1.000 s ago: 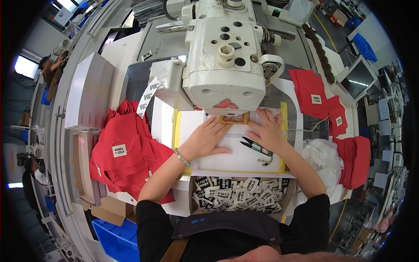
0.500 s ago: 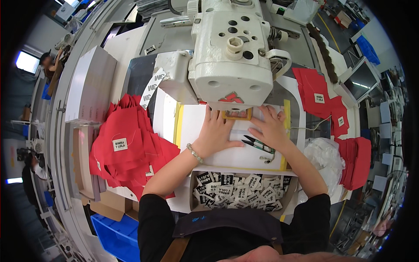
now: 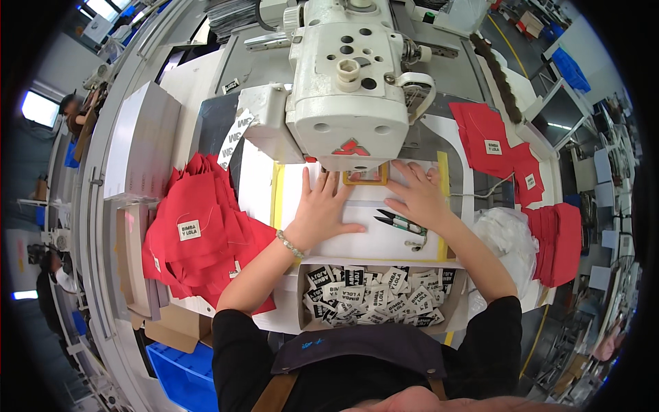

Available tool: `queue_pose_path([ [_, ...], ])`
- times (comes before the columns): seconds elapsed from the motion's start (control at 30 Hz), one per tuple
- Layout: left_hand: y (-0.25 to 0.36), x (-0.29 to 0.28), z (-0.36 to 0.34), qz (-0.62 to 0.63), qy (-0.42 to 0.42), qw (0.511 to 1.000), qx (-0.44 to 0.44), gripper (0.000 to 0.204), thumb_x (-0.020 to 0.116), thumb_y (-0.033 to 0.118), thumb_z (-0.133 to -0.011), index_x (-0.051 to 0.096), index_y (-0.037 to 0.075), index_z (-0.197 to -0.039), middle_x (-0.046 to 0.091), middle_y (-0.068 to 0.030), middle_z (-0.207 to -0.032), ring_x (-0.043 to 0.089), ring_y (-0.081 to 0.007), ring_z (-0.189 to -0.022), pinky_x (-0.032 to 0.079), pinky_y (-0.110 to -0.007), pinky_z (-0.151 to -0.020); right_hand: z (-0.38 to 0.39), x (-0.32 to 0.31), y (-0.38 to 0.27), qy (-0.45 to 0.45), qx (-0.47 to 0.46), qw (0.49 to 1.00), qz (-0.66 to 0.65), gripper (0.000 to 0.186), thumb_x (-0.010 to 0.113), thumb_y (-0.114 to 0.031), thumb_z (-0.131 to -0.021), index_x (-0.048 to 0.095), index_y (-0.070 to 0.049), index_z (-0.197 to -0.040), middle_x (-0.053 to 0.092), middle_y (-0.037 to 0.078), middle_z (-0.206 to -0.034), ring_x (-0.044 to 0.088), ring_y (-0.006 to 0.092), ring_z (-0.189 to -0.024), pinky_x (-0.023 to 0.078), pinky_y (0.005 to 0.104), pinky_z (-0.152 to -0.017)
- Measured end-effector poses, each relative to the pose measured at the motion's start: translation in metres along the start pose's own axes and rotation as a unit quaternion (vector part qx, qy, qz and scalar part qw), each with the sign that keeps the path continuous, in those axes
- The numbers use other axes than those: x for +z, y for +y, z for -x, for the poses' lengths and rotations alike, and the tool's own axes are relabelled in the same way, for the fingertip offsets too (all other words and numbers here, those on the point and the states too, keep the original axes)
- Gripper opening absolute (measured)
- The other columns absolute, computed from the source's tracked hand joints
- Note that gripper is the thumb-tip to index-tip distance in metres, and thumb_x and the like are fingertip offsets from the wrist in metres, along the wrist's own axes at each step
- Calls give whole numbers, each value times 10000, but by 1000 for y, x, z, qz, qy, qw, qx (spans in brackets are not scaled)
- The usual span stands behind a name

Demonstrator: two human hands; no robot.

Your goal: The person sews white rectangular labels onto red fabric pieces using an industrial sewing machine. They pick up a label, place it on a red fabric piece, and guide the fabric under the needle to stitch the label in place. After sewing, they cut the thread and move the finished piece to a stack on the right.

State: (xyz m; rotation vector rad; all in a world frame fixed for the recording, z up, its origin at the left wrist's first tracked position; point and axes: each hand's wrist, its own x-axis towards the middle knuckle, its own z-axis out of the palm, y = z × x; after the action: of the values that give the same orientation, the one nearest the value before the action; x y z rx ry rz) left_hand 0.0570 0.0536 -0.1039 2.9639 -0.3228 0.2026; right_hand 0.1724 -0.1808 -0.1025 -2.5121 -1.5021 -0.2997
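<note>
Under sewing machine (image 3: 347, 89), white worktable (image 3: 384, 240), hands flat

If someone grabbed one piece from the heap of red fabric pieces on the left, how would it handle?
Probably floppy: the red fabric pieces lie draped and rumpled over one another, edges sagging off the white sewing table. Likely light, being thin single layers. A neighbour might drag along, since they overlap. Neither the left hand nor the right hand touches them.

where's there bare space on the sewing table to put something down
The clearest bare patch is the white work surface below the left hand and left of the small black thread snips. A narrow white strip is free between the yellow tape edge and the heap of red fabric pieces. Crowded: under the white sewing machine head and the cardboard tray of black-and-white labels.
</note>
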Motion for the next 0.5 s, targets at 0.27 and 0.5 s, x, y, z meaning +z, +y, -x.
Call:
queue_pose_path([
  [0.27, -13, -22, 24, 74, -119, 990, 3, 879, 620, 566, -827, 269, 159, -1523, 176, -270, -1555, 142, -406, -1459, 153, -562, -1148, 50, -152, -31, 40, 100, 992, -65, 287, 710, -112, -778, 685, -103, -1064, 671, 52, -1030, 605, 234, -946, 383, 379, -881],
  [0.5, -14, -51, 36, 67, -44, 996, 37, 597, 724, 336, -800, 558, 118, -1331, 540, -140, -1366, 447, -308, -1322, 204, -522, -1141, 209, -266, 75, 40, 500, 843, 192, 58, 674, -41, -760, 707, -33, -807, 684, 149, -801, 659, 325, -786, 497, 395, -737],
])
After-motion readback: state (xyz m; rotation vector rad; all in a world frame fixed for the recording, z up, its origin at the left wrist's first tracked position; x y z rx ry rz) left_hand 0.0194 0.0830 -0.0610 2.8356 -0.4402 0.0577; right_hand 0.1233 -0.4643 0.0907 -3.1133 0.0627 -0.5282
